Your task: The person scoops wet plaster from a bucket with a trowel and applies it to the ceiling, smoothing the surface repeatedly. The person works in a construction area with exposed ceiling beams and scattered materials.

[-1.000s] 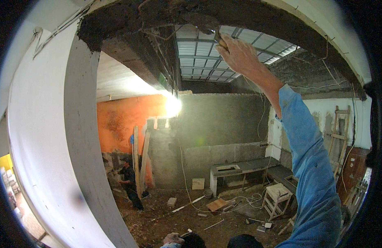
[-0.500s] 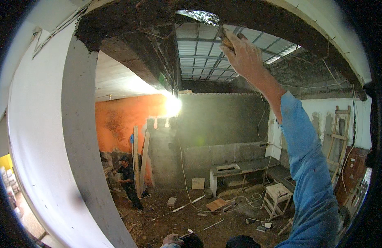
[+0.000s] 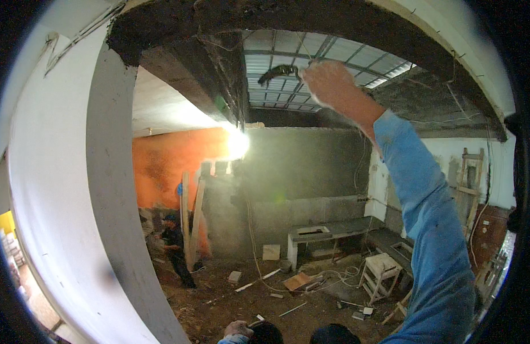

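High in front of the overhead beam (image 3: 333,23), my right hand (image 3: 333,83) is closed around the handle of a trowel (image 3: 279,73). Its blade points left, seen nearly edge-on, and looks dark, as if with wet mortar on it. Blade and beam appear apart. Low at the bottom edge, my left hand (image 3: 238,328) has its fingers curled. Whatever it grips is mostly hidden; a small pale end (image 3: 260,317) shows beside it. Two dark rounded shapes (image 3: 333,334) stand at the bottom edge, too cut off to name.
A white pillar (image 3: 58,172) rises close on my left. Far below, the dirt floor (image 3: 219,309) carries boards, cable and rubble. A wooden stool (image 3: 382,269), a concrete counter (image 3: 333,230) and a ladder (image 3: 470,183) stand to the right. Another person (image 3: 176,252) is by planks at left.
My right hand has lowered slightly, bringing the trowel down from the beam. Its blade has turned from a broad shiny face to nearly edge-on. My left hand stays low.
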Available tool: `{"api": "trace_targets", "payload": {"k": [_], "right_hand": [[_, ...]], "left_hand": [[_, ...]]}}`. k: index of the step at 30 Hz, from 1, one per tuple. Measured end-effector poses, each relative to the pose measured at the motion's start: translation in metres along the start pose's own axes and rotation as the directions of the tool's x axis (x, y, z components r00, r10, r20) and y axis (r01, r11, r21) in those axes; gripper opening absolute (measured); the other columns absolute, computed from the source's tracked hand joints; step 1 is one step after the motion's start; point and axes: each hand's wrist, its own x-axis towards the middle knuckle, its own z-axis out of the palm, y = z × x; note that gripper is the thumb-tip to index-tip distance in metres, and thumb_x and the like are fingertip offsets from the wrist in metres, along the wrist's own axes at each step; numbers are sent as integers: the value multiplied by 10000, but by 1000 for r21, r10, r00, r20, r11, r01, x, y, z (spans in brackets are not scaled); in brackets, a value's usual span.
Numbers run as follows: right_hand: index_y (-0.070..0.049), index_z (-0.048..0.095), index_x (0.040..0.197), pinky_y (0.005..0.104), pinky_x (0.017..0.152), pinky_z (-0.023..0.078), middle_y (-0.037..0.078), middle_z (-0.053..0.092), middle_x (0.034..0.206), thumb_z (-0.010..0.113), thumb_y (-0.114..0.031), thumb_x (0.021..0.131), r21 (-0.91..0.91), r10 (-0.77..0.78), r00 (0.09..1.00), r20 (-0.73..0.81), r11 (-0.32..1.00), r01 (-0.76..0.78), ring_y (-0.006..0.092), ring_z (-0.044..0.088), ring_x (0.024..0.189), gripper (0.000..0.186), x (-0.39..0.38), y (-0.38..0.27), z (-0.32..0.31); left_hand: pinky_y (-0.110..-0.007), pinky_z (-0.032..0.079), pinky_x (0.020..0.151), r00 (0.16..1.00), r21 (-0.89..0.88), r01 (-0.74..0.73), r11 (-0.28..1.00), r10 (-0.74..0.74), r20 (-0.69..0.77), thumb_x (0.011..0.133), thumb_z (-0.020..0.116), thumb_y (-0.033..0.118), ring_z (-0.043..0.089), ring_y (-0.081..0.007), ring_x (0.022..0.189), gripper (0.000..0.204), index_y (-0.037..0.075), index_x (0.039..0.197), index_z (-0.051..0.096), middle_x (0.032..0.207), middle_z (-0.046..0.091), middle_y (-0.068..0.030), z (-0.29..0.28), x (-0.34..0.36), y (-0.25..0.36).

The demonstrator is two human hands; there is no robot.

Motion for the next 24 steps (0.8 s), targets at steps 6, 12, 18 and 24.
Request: {"api": "trace_targets", "payload": {"k": [6, 12, 18, 24], "right_hand": [[-28, 548, 1051, 535, 726, 509, 185, 659, 861, 512, -337, 949, 469, 318, 947, -52, 845, -258, 397, 654, 822, 327, -9, -9, -4], [-35, 494, 1243, 529, 807, 476, 211, 650, 948, 412, -423, 989, 554, 347, 909, -229, 815, -172, 420, 623, 874, 471, 26, 10, -4], [-50, 491, 1282, 517, 832, 481, 219, 657, 997, 410, -436, 982, 412, 305, 950, -65, 875, -253, 395, 634, 926, 495, 29, 31, 28], [-43, 544, 1051, 531, 695, 521, 204, 665, 819, 483, -377, 955, 374, 315, 936, -160, 897, -238, 387, 662, 774, 353, 2, 28, 22]], "left_hand": [[-421, 530, 790, 999, 181, -46, 982, 46, 8, 655, 693, 248, 654, -359, 911, 295, 110, 915, 714, 938, 690, -167, -11, -3, 18], [-426, 530, 775, 1000, 219, -14, 976, 14, 4, 656, 695, 246, 655, -356, 909, 306, 101, 924, 711, 931, 691, -169, -4, -4, 15], [-426, 532, 766, 998, 90, -52, 995, 54, -18, 653, 705, 248, 662, -348, 882, 310, 98, 924, 710, 911, 694, -168, -1, -2, 14], [-423, 532, 764, 999, 145, 1, 989, -7, 42, 661, 703, 240, 662, -346, 881, 312, 96, 937, 708, 917, 697, -161, -1, 4, 16]]}}
